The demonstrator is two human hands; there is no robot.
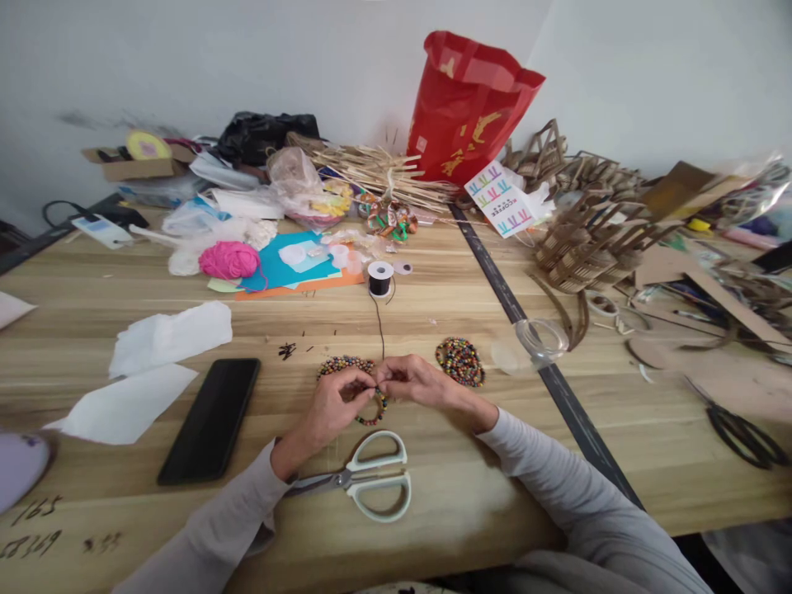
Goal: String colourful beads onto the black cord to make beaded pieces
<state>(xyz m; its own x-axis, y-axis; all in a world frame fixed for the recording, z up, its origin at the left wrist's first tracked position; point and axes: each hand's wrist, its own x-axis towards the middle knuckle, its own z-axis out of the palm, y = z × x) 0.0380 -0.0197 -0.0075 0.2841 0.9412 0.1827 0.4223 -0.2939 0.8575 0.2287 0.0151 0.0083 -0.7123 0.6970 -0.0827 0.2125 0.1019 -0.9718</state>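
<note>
Left hand (334, 403) and right hand (416, 381) pinch the bead loop (371, 421), apparently knotting cord (379, 326); the next move likely calls for even tension.

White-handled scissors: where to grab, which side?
By the white handle loops, I'd say, coming from the right. The scissors lie flat, loops to the right and slightly spread; the blades point left, towards the left sleeve, so that end looks worse.
</note>
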